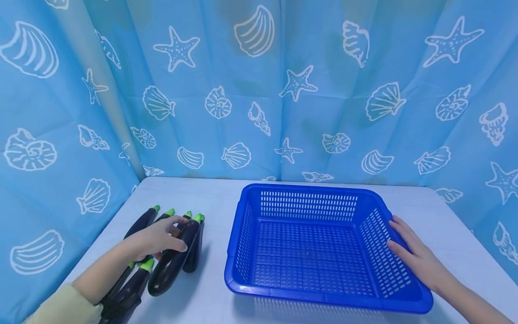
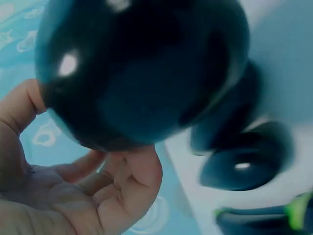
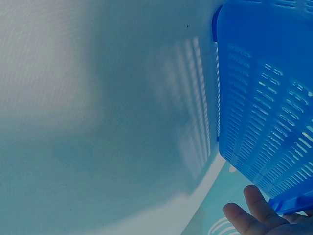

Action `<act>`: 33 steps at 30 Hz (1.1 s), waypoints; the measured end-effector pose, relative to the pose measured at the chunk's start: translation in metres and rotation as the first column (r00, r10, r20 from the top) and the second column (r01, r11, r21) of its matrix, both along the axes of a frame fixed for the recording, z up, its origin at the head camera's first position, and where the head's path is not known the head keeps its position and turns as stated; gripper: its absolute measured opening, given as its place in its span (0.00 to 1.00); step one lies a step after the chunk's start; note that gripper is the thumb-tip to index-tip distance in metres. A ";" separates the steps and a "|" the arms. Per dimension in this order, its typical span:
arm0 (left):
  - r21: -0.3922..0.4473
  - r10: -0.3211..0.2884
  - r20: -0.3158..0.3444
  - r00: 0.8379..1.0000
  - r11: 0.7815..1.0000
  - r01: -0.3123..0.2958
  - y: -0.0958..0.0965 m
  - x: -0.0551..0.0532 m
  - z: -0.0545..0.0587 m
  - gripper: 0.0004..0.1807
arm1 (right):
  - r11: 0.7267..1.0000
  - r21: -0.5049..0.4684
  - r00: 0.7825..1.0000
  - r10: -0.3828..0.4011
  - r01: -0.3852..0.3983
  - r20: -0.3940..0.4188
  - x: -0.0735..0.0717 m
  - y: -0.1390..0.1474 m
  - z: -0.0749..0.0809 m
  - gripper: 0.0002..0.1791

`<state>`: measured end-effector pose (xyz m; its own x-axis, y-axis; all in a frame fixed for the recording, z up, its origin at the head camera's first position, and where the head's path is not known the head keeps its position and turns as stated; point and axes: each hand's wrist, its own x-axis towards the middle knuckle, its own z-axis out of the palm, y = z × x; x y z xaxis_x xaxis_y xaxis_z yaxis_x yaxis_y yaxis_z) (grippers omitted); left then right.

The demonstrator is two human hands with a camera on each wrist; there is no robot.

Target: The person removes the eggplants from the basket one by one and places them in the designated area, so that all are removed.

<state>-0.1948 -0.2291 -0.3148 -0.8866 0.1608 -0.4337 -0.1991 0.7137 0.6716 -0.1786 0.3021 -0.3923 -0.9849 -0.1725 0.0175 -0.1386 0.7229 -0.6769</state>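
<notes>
In the head view, my left hand [image 1: 155, 238] grips a dark, glossy eggplant [image 1: 171, 263] with a green stem end, thumb on its near side. The left wrist view shows the thumb and fingers round that eggplant [image 2: 142, 73], which fills the upper part. Other eggplants lie beside and beneath this hand, including one just to its right [image 1: 195, 252] and several toward the near left [image 1: 131, 288]. My right hand [image 1: 417, 256] rests on the right rim of a blue plastic basket [image 1: 307, 297]. In the right wrist view, two straight fingers [image 3: 244, 215] show outside the perforated wall.
The basket stands on a white table [image 1: 214, 193], its slotted floor in plain view. A blue curtain [image 1: 259, 90] with white shell and starfish prints hangs behind the table and along its sides. A pale sleeve [image 1: 66, 306] covers the left forearm.
</notes>
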 end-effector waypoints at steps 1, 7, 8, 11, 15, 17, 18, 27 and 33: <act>-0.012 0.018 0.002 1.000 1.000 -0.018 -0.002 0.003 -0.005 0.38 | 1.000 0.000 1.000 0.000 0.000 0.002 0.000 0.000 0.000 0.35; -0.173 0.089 0.009 0.996 0.981 -0.087 -0.009 0.017 -0.036 0.37 | 1.000 -0.006 1.000 0.005 -0.005 -0.002 0.000 0.000 0.000 0.35; -0.215 0.094 0.010 0.996 0.973 -0.090 -0.009 0.018 -0.040 0.37 | 1.000 -0.007 1.000 0.005 -0.005 -0.003 0.000 -0.001 0.000 0.35; -0.314 0.093 0.007 0.996 0.945 -0.086 -0.010 0.022 -0.050 0.38 | 1.000 -0.006 1.000 0.002 -0.002 -0.002 0.000 0.000 0.000 0.36; -0.383 0.089 -0.017 0.996 0.919 -0.089 -0.013 0.024 -0.058 0.39 | 1.000 -0.003 1.000 -0.002 0.002 0.004 0.000 0.000 0.000 0.36; -0.407 0.090 -0.016 0.996 0.909 -0.089 -0.015 0.024 -0.060 0.40 | 1.000 -0.006 1.000 -0.001 0.001 0.004 0.000 0.000 -0.001 0.36; -0.414 0.096 -0.010 0.995 0.906 -0.092 -0.016 0.025 -0.061 0.40 | 1.000 -0.006 1.000 -0.001 0.001 0.004 0.000 0.000 -0.001 0.35; -0.511 0.115 -0.011 0.993 0.853 -0.104 -0.028 0.025 -0.077 0.39 | 1.000 -0.013 1.000 0.003 -0.003 0.001 0.000 0.000 0.000 0.35; -0.556 0.103 -0.032 0.994 0.825 -0.104 -0.034 0.024 -0.097 0.34 | 1.000 -0.026 1.000 0.010 -0.010 -0.007 0.000 0.000 0.000 0.35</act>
<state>-0.1704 -0.2630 -0.4115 -0.8846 -0.2001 -0.4211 -0.2927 0.9414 0.1675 -0.1782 0.3017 -0.3920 -0.9828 -0.1821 0.0291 -0.1509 0.7038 -0.6942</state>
